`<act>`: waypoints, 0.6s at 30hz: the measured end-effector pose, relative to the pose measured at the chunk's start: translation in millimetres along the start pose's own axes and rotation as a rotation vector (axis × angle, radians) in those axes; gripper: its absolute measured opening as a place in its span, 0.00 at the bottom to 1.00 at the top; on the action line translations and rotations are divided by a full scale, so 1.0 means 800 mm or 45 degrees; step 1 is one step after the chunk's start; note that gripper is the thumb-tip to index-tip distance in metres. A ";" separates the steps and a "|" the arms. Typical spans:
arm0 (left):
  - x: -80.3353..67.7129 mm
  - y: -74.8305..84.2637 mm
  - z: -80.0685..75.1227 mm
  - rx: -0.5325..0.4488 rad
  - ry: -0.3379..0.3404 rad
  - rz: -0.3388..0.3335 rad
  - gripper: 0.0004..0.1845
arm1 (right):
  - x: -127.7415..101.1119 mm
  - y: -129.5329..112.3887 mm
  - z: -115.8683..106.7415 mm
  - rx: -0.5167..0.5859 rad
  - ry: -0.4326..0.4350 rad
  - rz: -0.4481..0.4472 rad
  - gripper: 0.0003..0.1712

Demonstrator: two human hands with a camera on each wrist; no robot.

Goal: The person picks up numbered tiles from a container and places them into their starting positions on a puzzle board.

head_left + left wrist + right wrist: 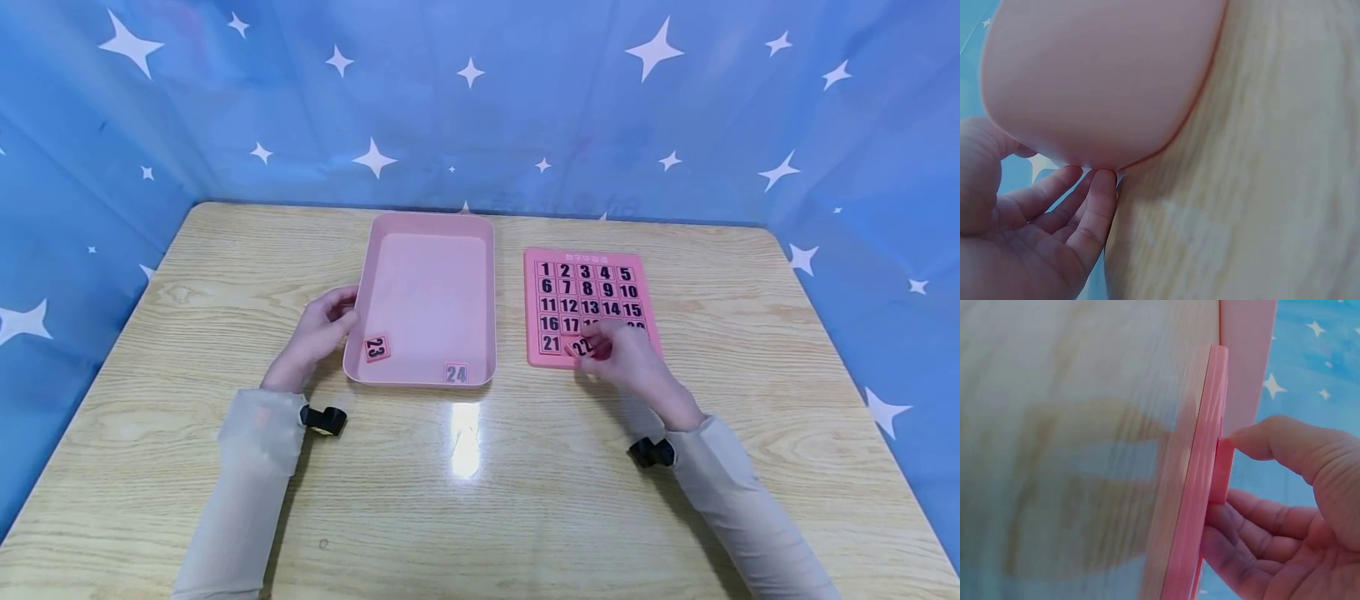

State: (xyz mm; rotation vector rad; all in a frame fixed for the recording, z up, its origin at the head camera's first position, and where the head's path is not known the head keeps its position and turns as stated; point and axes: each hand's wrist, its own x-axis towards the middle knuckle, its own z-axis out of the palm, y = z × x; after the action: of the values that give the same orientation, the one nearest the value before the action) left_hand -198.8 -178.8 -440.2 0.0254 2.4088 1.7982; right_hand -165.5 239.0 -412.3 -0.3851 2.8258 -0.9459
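**Tile 22 held at the number board, tray steadied alongside**

We see our right hand [626, 354] over the near edge of the pink number board [592, 260], its grip pinched on the tile marked 22 [581, 346]. The tile sits tilted at the bottom row, just beside the seated 21, and our fingers cover the spaces next to it. In the right wrist view the thumb [1272, 437] and the fingers below it [1254, 515] close on the tile's thin edge [1222, 469], right against the board's rim [1200, 487].

Left of the board stands a shallow pink tray [427, 229], near it but apart. Inside the tray, tile 23 [377, 348] lies at the near corner farthest from the board, and tile 24 [456, 373] leans by the near wall. Our left hand [315, 333] rests against the tray's far side from the board; its grip is loose, with the fingertips [1100, 184] touching the tray's outer wall [1097, 81] and clasping nothing.

Both board and tray lie on a light wooden worktop [675, 500].
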 end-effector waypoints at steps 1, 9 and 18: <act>0.000 0.000 0.000 0.003 0.001 0.000 0.24 | 0.000 0.000 0.000 0.000 0.008 0.001 0.20; -0.002 0.002 0.000 0.003 0.003 -0.005 0.24 | -0.002 -0.001 0.001 0.050 0.043 0.009 0.15; 0.000 0.001 -0.001 -0.002 -0.006 -0.014 0.24 | 0.001 -0.001 -0.001 0.014 0.053 0.018 0.07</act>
State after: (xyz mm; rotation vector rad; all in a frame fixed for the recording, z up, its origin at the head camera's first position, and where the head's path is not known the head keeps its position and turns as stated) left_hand -198.6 -179.4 -438.8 0.0168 2.3992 1.7937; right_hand -166.3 238.6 -411.2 -0.3476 2.8553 -0.9769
